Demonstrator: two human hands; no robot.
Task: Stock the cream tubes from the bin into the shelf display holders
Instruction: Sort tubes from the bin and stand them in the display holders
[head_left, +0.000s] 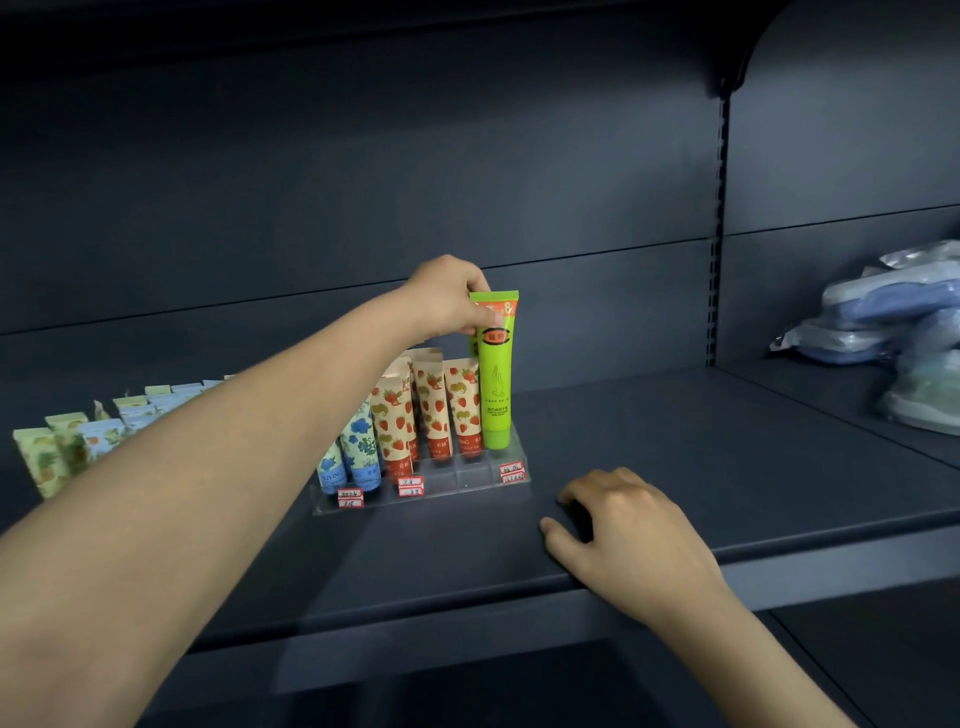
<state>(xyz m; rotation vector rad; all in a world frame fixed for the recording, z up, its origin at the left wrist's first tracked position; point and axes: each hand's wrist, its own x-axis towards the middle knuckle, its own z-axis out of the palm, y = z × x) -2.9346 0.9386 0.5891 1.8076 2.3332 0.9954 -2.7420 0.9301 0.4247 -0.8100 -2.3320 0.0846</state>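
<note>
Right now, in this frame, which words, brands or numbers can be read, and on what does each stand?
"XIYING": low on the leftmost blue flower tube.
"ING": low on a strawberry tube, start of the word hidden.
"8", probably: top of the green tube; its orange badge and small print are blurred.
Red and white price tags on the clear holder: too small to read.

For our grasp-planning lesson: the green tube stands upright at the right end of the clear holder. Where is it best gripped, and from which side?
Pinch the flat sealed top of the green tube, coming from above. Its lower end sits in the holder and strawberry tubes crowd its left, so the tall top stands free.
</note>
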